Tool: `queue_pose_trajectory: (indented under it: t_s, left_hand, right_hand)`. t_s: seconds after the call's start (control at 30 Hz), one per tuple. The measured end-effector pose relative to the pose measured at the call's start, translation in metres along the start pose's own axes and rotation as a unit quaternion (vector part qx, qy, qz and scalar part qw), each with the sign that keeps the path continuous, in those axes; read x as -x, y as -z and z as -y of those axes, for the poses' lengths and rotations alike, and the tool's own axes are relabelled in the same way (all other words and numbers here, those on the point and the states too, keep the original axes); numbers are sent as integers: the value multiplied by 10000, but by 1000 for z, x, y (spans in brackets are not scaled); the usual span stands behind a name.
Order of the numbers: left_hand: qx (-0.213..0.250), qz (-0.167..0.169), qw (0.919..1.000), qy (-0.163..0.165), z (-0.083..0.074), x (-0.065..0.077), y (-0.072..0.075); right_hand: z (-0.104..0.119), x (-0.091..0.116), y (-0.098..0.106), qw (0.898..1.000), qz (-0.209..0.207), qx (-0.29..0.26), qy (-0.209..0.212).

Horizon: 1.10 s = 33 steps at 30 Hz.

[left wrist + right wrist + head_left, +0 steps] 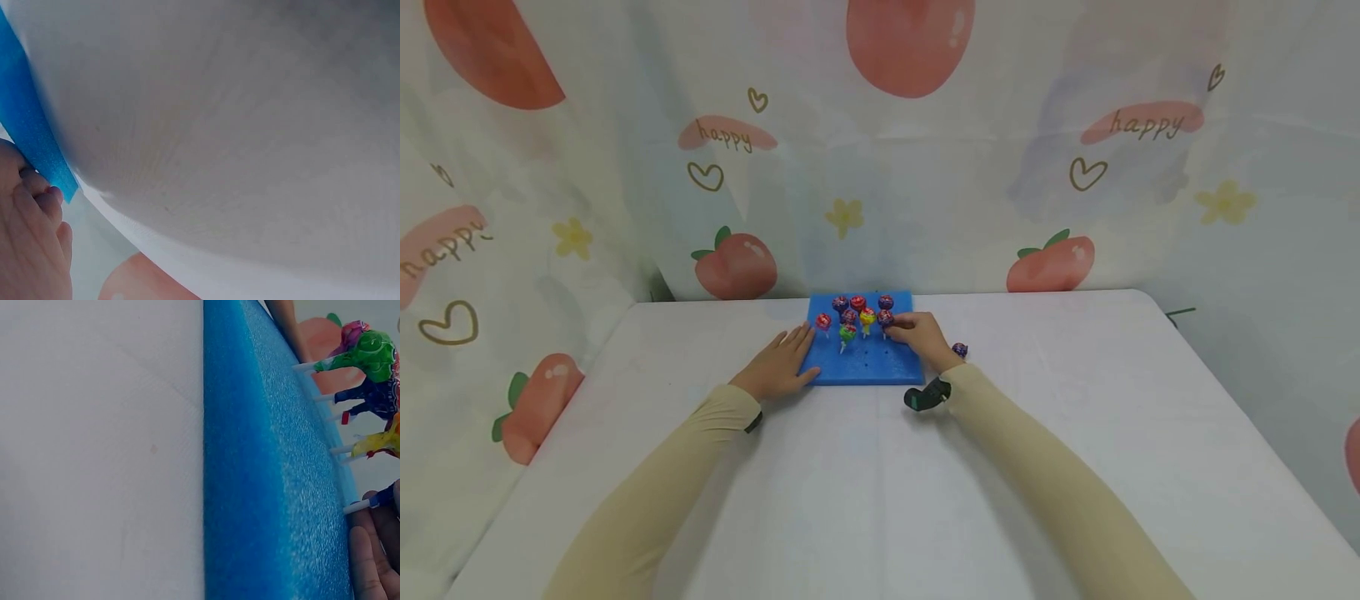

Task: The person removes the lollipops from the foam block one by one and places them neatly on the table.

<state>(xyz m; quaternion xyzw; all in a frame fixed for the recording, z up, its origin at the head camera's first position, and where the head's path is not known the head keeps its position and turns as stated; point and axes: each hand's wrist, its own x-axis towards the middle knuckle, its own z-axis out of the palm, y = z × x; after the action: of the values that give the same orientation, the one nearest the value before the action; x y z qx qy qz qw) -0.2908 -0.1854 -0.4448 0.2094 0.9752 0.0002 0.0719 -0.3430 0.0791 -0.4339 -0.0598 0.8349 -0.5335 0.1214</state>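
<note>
A blue foam board (842,372) lies on the white table with several wrapped lollipops standing upright in it. At its right side my right hand (922,337) grips a dark purple lollipop (886,318). The white stick (359,506) of that lollipop meets the foam surface in the right wrist view, with fingers (365,562) close around it. My left hand (777,367) rests along the board's left edge, fingers extended. Nearby in the foam stand a green lollipop (847,333), a yellow one (867,317) and a pink-red one (823,321).
Another dark purple lollipop (959,350) lies on the table just right of my right wrist. Small holes show in the front part of the foam. Behind the white table (850,500) hangs a printed curtain (925,208).
</note>
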Motion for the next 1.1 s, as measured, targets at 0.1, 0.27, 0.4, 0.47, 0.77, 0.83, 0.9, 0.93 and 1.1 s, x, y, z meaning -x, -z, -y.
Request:
queue_pose_trajectory:
  t_s: [0.1,0.27,0.4,0.47,0.77,0.83,0.9,0.93,1.1]
  left_hand:
    - [-18,8,10000,1,0,0,0]
    - [-18,-34,10000,13,1,-1,0]
    - [-41,-47,10000,51,1,-2,-2]
    - [-62,-41,10000,64,1,-2,-2]
    - [-38,45,9999,83,-1,-1,-1]
    - [-42,41,9999,82,-1,-1,0]
    - [-45,25,10000,81,-1,-1,0]
    - [-51,26,9999,82,-1,-1,0]
    - [-33,-1,10000,70,-1,0,-1]
  right_hand:
    - [1,-1,-1,9998,-37,-172,-76]
    - [1,-1,-2,9995,-86,-266,-131]
    - [2,0,-3,9989,-98,-443,-83]
    - [3,1,-3,9986,-97,-525,-51]
    - [1,2,-3,9980,-202,-572,173]
    - [2,2,-3,9974,-232,-630,277]
    - [3,3,-2,9967,-259,-663,387]
    - [3,3,-2,9961,-258,-734,424]
    - [7,5,0,9944,-258,-879,531]
